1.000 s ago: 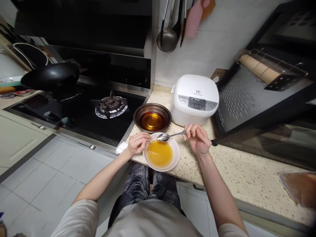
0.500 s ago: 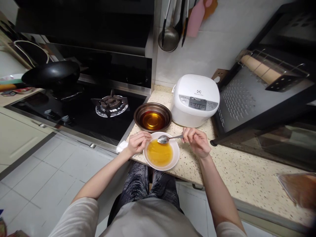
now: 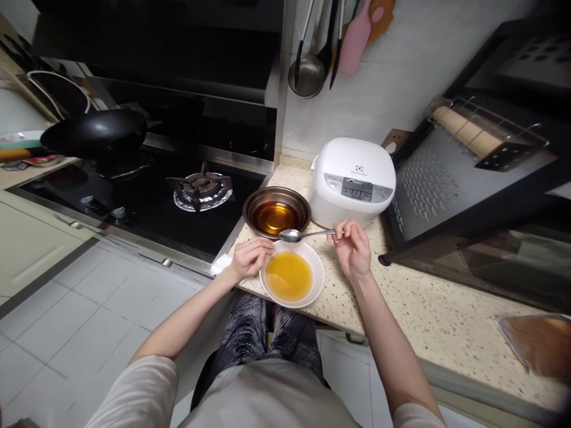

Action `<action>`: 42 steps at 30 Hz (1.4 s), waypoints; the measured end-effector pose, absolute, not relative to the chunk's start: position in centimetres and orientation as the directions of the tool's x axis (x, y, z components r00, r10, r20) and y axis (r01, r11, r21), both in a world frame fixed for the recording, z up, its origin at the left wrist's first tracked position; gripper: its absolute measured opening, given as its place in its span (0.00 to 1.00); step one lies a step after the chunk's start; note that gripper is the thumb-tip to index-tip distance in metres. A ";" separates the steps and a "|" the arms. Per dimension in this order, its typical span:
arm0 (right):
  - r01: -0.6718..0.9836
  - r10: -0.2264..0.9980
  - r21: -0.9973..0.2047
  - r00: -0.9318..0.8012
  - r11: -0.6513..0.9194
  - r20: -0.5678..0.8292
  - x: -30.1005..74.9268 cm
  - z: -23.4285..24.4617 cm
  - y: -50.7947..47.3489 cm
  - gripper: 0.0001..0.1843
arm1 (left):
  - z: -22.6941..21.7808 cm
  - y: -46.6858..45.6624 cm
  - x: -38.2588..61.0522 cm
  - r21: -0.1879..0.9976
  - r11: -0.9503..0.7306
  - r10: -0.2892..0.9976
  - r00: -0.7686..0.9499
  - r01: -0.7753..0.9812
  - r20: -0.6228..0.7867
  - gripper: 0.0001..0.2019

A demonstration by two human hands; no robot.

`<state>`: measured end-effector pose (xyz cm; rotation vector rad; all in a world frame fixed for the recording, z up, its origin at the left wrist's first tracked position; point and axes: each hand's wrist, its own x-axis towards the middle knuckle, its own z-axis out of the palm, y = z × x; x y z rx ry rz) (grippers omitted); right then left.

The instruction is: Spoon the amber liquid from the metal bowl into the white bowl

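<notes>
While the right hand [image 3: 352,249] pinches the far end of the handle between thumb and fingertips, the spoon [image 3: 307,234] hangs level in the middle of the frame. Its scoop sits where the near rim of the metal bowl [image 3: 250,205] meets the far rim of the white bowl [image 3: 317,279]. The left hand [image 3: 247,258] has its fingers curled against the white bowl's left rim; whether that grip pinches the rim or only rests there I cannot tell. Both bowls stand on the speckled surface [image 3: 423,309], the rice cooker [image 3: 352,172] just behind to the right and the stove [image 3: 200,190] to the left. To my eye, spooning goes well here with the scoop flat, moved slowly and low over the rims. The pinch so far back gives little control, so any tilt could drip onto the surface.
</notes>
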<state>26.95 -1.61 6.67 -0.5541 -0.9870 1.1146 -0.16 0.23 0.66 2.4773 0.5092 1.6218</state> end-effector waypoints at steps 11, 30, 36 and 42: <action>-0.331 0.947 -0.887 0.113 0.322 0.301 26.0 3.4 0.8 0.17 | 0.5 0.3 -0.1 0.285 -0.939 0.337 0.356 0.193 0.871 0.10; -0.241 0.951 -0.922 0.019 0.303 0.308 24.7 2.1 2.0 0.18 | 0.5 0.3 0.0 0.306 -0.930 0.360 0.340 0.203 0.869 0.12; -0.309 0.966 -0.917 0.026 0.253 0.258 24.3 1.9 2.0 0.19 | 0.7 0.2 0.0 0.287 -0.936 0.344 0.347 0.205 0.872 0.11; -0.354 0.976 -0.910 0.038 0.215 0.216 24.3 1.8 1.8 0.19 | 0.5 0.2 0.0 0.302 -0.931 0.357 0.345 0.203 0.868 0.12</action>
